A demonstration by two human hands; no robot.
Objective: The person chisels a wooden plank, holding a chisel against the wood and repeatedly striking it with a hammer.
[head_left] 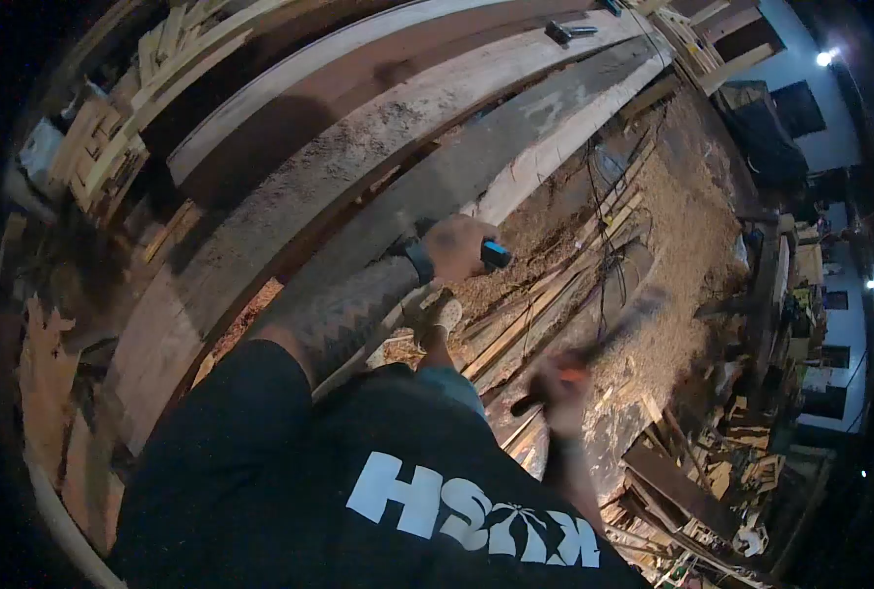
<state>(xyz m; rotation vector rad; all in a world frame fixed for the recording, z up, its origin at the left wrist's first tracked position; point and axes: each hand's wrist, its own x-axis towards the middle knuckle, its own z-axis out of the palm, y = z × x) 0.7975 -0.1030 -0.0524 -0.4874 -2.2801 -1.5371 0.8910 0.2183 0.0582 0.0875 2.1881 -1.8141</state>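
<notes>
My left hand point(453, 247), with a dark band at its wrist, is closed around a small blue-and-black object point(496, 255); its exact kind cannot be made out. The hand is over the edge of a long weathered plank point(358, 231). Lower and to the right, my right hand point(560, 385) grips the dark and orange handle of a handsaw. The handsaw's blade point(628, 324), smeared by motion, points up and away over the sawdust-covered floor. Both hands are apart from each other.
Long boards point(309, 157) lie side by side on the left. A dark metal tool point(568, 33) rests at their far end. Sawdust point(692, 236), thin wood strips point(545, 304) and dark cables point(604, 270) cover the floor. Scrap wood point(682, 481) is heaped at lower right.
</notes>
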